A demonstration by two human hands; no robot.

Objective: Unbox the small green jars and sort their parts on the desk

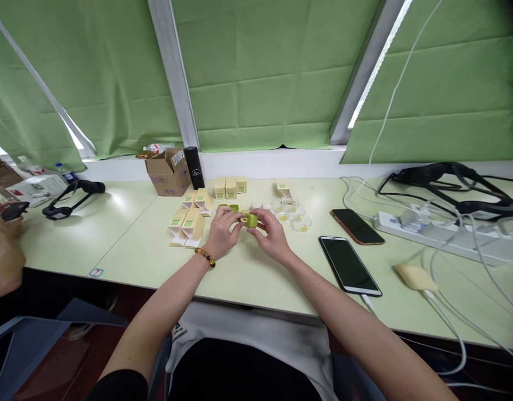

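A small green cube-shaped piece (252,221) is held just above the table between my two hands. My left hand (223,231), with a beaded bracelet at the wrist, pinches at its left side. From the other side my right hand (272,234) grips it between thumb and fingers. Other green pieces (233,207) lie right behind my left fingers, partly covered. Close to my right hand sit several clear plastic containers (300,223) with yellow bits inside. Left of my hands stand several opened cream boxes (188,225) with green square labels.
Closed cream boxes (225,188) and one opened box (283,189) stand farther back. A cardboard box (168,174) and black cylinder (194,168) are by the wall. Phones (348,264), a power strip (431,234) and cables lie right. Another person's hand (8,228) holds a phone at far left.
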